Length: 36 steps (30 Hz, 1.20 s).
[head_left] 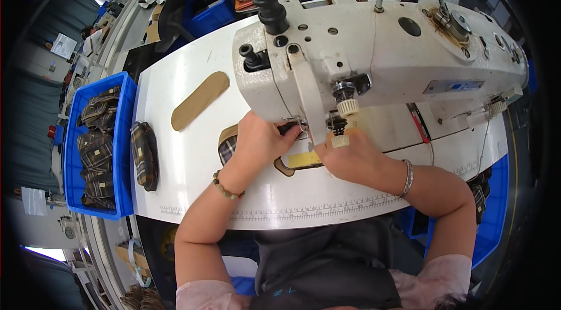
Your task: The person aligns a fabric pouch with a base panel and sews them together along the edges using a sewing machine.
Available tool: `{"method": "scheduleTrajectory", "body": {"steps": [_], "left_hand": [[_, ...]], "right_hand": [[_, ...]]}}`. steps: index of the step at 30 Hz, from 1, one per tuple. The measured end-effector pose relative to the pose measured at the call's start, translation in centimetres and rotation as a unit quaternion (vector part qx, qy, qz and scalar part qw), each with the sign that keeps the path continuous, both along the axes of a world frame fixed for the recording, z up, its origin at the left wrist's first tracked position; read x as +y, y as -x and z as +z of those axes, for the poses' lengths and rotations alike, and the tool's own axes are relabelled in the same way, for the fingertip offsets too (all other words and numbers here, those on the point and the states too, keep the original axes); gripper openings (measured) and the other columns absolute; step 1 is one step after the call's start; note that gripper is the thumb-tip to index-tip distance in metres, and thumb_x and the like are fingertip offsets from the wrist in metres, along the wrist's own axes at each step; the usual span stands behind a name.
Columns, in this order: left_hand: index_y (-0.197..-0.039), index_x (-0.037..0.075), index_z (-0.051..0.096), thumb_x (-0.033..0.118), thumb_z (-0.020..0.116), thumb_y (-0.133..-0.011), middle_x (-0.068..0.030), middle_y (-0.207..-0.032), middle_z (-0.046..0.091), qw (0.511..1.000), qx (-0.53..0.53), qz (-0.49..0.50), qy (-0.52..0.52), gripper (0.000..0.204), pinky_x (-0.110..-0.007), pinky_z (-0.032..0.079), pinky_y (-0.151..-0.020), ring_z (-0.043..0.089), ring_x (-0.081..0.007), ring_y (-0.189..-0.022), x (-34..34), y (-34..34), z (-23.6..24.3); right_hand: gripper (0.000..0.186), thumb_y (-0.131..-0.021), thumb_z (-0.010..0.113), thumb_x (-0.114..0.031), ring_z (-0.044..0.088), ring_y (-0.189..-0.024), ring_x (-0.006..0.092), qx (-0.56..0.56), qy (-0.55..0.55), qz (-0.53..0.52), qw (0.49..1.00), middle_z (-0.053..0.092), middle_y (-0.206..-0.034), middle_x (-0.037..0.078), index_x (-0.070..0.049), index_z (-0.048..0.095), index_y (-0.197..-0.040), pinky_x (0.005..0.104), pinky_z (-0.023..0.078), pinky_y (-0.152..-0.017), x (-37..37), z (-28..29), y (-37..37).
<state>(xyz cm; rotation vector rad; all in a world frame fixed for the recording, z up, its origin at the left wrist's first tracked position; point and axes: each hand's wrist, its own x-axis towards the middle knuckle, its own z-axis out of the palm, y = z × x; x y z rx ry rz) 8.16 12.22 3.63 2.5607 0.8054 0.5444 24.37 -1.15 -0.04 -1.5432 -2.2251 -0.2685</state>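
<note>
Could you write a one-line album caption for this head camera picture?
Both hands, left hand and right hand, press a tan-edged plaid fabric piece under a white industrial sewing machine.

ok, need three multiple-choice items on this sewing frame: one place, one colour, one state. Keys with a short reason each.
1. Where does the tan strip lie?
A. on the white table, left of the sewing machine
B. inside the bin
C. on the machine

2. What colour is the bin of plaid pieces?
A. red
B. blue
C. green

3. What are the hands doing?
A. resting in the lap
B. both pressing a workpiece under the machine head
C. lifting the bin

Answers: 1 A, it lies flat on the table. 2 B, blue walls. 3 B, left hand and right hand lie on the workpiece by the sewing machine.
</note>
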Motion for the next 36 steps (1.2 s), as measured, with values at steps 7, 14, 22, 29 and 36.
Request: {"method": "scheduleTrajectory", "body": {"steps": [7,14,22,29,36], "left_hand": [[-0.097,0.013,0.075,0.015,0.081,-0.071,-0.0091,-0.078,0.071,0.999,0.021,0.032,-0.011,0.027,-0.04,0.054,-0.063,0.069,-0.0299,-0.071,-0.3,-0.2,0.4],[-0.096,0.014,0.076,0.015,0.08,-0.07,-0.0093,-0.079,0.069,0.998,0.034,0.027,-0.051,0.026,-0.041,0.054,-0.062,0.067,-0.0308,-0.073,-0.1,-0.3,0.0],[-0.09,0.005,0.075,0.025,0.08,-0.078,-0.0135,-0.07,0.07,0.99,0.002,-0.031,-0.137,0.023,-0.039,0.053,-0.057,0.068,-0.03,-0.06,0.7,0.3,-0.3],[-0.09,0.004,0.073,0.025,0.081,-0.078,-0.0127,-0.067,0.068,0.991,0.044,-0.042,-0.119,0.025,-0.039,0.053,-0.057,0.067,-0.0312,-0.058,0.1,0.2,0.5],[-0.101,0.005,0.07,0.01,0.074,-0.075,-0.0183,-0.091,0.069,0.998,-0.036,-0.029,0.034,0.027,-0.045,0.052,-0.072,0.065,-0.0387,-0.083,0.4,-0.2,-1.1]], "right_hand": [[0.004,-0.071,0.065,-0.009,0.065,-0.056,0.0276,0.012,0.007,0.014,1.0,0.058,-0.056,0.012,-0.005,0.067,-0.071,0.0405,0.05,-0.05,0.3,-0.3,-0.1],[0.003,-0.069,0.066,-0.009,0.065,-0.057,0.0272,0.018,0.032,0.016,0.999,0.059,-0.057,0.012,-0.007,0.065,-0.067,0.0401,0.051,-0.05,0.1,0.1,-0.2],[0.005,-0.071,0.065,-0.01,0.065,-0.056,0.0243,0.017,0.021,0.027,0.999,0.059,-0.057,0.01,-0.006,0.063,-0.07,0.0385,0.05,-0.049,0.0,0.4,-0.4],[0.015,-0.071,0.066,-0.013,0.064,-0.055,0.0218,-0.024,-0.031,0.039,0.998,0.06,-0.06,0.007,-0.003,0.067,-0.083,0.0354,0.05,-0.048,0.2,0.8,-0.3],[0.035,-0.071,0.066,-0.012,0.062,-0.057,0.0172,-0.093,-0.138,0.06,0.984,0.065,-0.071,0.004,0.002,0.07,-0.102,0.0303,0.05,-0.054,0.5,0.1,0.4]]}}
